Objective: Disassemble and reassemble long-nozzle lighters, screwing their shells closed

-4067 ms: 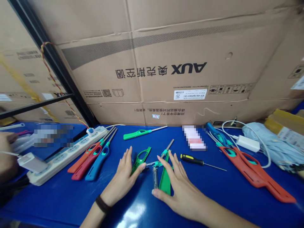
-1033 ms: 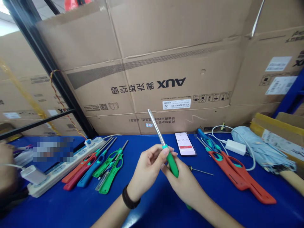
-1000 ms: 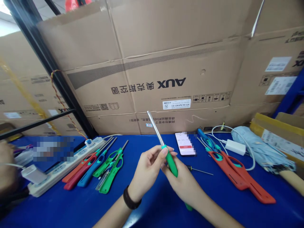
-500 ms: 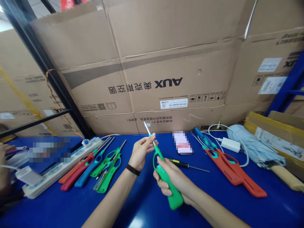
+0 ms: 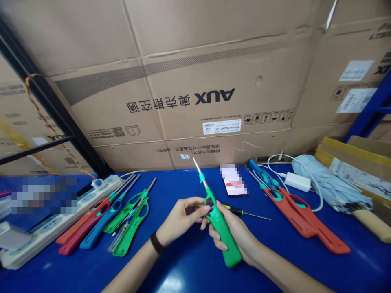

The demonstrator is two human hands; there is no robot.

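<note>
Now right fingers [image 5: 215, 241] grip the green lighter [image 5: 228, 245]; left fingers [image 5: 197, 205] have slid off, seemingly barely touching.

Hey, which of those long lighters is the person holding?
The green one, gripped in the right hand, steel tip up; the red, blue and other green lighters lie on the table.

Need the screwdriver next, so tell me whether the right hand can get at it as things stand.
Probably yes. The right hand lies close to the screwdriver, and nothing stands between them. But it is wrapped around the green lighter, so it would likely need to release that first.
</note>
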